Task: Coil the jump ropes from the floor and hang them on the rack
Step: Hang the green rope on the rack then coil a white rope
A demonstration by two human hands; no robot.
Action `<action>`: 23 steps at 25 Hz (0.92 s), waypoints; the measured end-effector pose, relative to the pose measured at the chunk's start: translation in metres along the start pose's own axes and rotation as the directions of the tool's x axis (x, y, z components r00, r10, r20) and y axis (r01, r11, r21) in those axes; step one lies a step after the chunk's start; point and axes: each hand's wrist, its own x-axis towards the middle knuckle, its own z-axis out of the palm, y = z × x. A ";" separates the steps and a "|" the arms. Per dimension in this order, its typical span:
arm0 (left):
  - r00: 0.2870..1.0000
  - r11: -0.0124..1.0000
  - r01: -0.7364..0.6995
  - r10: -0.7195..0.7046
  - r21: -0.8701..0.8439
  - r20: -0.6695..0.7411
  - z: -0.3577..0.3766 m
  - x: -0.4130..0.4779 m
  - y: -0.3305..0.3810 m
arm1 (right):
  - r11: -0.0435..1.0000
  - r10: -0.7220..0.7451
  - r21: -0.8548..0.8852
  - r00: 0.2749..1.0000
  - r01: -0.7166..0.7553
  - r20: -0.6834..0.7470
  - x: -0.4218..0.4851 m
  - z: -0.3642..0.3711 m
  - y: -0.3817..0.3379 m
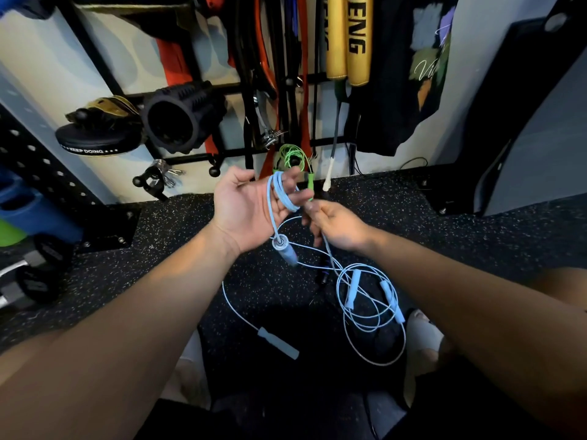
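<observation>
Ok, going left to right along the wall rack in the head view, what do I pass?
Black pad → foam roller → green rope → yellow sticks → black shirt.

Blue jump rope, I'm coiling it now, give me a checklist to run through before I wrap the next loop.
1. Loops of the blue jump rope sit round the fingers of the left hand: ok.
2. Right hand pinches the cord: ok.
3. Handle hangs free below the left hand: ok.
4. Slack on the floor runs untangled: not ok, it crosses the second rope.
5. Free peg on the rack: cannot tell.
</observation>
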 end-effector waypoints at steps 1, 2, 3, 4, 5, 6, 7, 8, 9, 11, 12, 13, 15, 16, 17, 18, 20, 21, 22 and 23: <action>1.000 1.000 -0.018 0.018 -0.014 0.000 0.000 0.000 0.001 | 1.000 0.013 0.028 0.999 -0.013 0.031 -0.001 0.005 0.001; 0.999 0.999 -0.034 0.034 -0.024 0.002 0.000 0.000 0.002 | 0.999 0.020 0.046 0.998 -0.023 0.063 -0.002 0.009 0.001; 0.999 0.998 -0.054 0.054 -0.038 -0.005 -0.001 0.000 0.003 | 0.998 0.033 0.051 0.994 -0.038 0.104 -0.003 0.012 0.001; 0.997 0.995 -0.077 0.076 -0.058 -0.021 -0.003 0.001 0.004 | 0.998 0.053 0.036 0.987 -0.059 0.153 -0.004 0.015 0.001; 0.994 0.992 -0.103 0.100 -0.077 -0.037 -0.005 0.002 0.007 | 0.996 0.082 0.015 0.975 -0.086 0.204 -0.004 0.016 0.001; 0.991 0.988 -0.130 0.126 -0.087 -0.054 -0.007 0.002 0.011 | 0.994 0.105 -0.017 0.962 -0.105 0.254 -0.005 0.016 0.002; 0.986 0.984 -0.155 0.150 -0.082 -0.070 -0.010 0.003 0.015 | 0.993 0.119 -0.050 0.948 -0.109 0.294 -0.007 0.016 0.000; 0.983 0.983 -0.171 0.166 -0.064 -0.084 -0.014 0.003 0.019 | 0.992 0.117 -0.091 0.939 -0.092 0.324 -0.009 0.014 -0.002; 0.980 0.984 -0.175 0.171 -0.035 -0.102 -0.018 0.003 0.022 | 0.986 0.112 -0.154 0.931 -0.062 0.348 -0.010 0.012 -0.007; 0.973 0.986 -0.161 0.166 0.046 -0.160 -0.025 0.003 0.024 | 0.934 0.098 -0.353 0.911 0.055 0.400 -0.015 0.004 -0.025; 0.966 0.984 -0.147 0.164 0.099 -0.198 -0.028 0.003 0.023 | 0.881 0.082 -0.455 0.903 0.132 0.421 -0.017 0.001 -0.038; 0.960 0.980 -0.127 0.160 0.152 -0.231 -0.030 0.003 0.020 | 0.823 0.061 -0.532 0.900 0.200 0.433 -0.019 -0.001 -0.049; 0.958 0.962 -0.053 0.124 0.266 -0.258 -0.032 0.006 0.012 | 0.742 -0.008 -0.602 0.903 0.294 0.430 -0.021 -0.007 -0.068; 0.968 0.942 -0.003 0.087 0.336 -0.237 -0.032 0.007 0.007 | 0.722 -0.053 -0.608 0.902 0.331 0.429 -0.021 -0.010 -0.075; 0.980 0.910 0.046 0.039 0.413 -0.195 -0.031 0.008 0.002 | 0.711 -0.093 -0.603 0.898 0.362 0.429 -0.020 -0.012 -0.079; 0.989 0.865 0.083 -0.010 0.494 -0.148 -0.026 0.007 -0.003 | 0.705 -0.130 -0.594 0.894 0.387 0.428 -0.020 -0.015 -0.083; 0.993 0.805 0.117 -0.093 0.582 -0.071 -0.016 0.004 -0.014 | 0.712 -0.175 -0.577 0.897 0.399 0.405 -0.018 -0.023 -0.086; 0.991 0.816 0.133 -0.127 0.563 -0.051 -0.011 0.001 -0.020 | 0.720 -0.181 -0.576 0.906 0.387 0.383 -0.018 -0.027 -0.085; 0.988 0.837 0.145 -0.153 0.528 -0.028 -0.006 -0.001 -0.024 | 0.724 -0.191 -0.580 0.916 0.375 0.354 -0.017 -0.032 -0.084; 0.984 0.851 0.153 -0.179 0.502 0.003 -0.002 -0.002 -0.027 | 0.731 -0.215 -0.576 0.924 0.366 0.315 -0.016 -0.037 -0.080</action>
